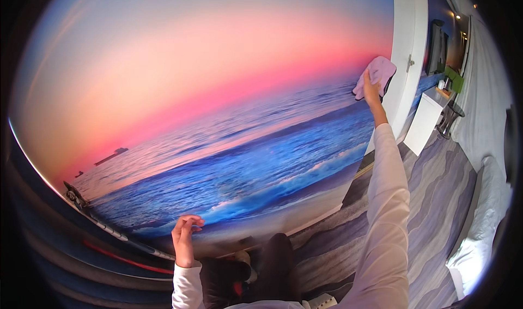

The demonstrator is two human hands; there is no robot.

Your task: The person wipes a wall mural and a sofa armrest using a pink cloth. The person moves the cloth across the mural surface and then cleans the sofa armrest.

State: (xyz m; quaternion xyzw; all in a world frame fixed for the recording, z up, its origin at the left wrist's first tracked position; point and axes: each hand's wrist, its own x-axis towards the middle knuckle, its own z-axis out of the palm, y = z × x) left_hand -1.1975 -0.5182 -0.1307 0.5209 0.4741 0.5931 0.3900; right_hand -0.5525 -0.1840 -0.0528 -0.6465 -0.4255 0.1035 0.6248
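My right hand [372, 89] is stretched far forward, pressing a pink cloth [382, 70] flat against the wall mural [229, 104] near its right edge. The cloth has a dark border and lies beside the white door frame [400, 55]. Printed on the mural are a sunset sky, blue waves and a beach. At the lower left, my left hand [186, 235] is raised with bent fingers and nothing in it. It appears in front of the mural's beach part; whether it touches the wall cannot be told.
A white door with a metal handle [410, 62] stands right of the mural. Beyond it are a white desk [427, 113], a dark stool [449, 119] and a pale curtain [478, 88]. White bedding [478, 235] lies at far right. Wavy-patterned carpet [433, 198] covers the floor.
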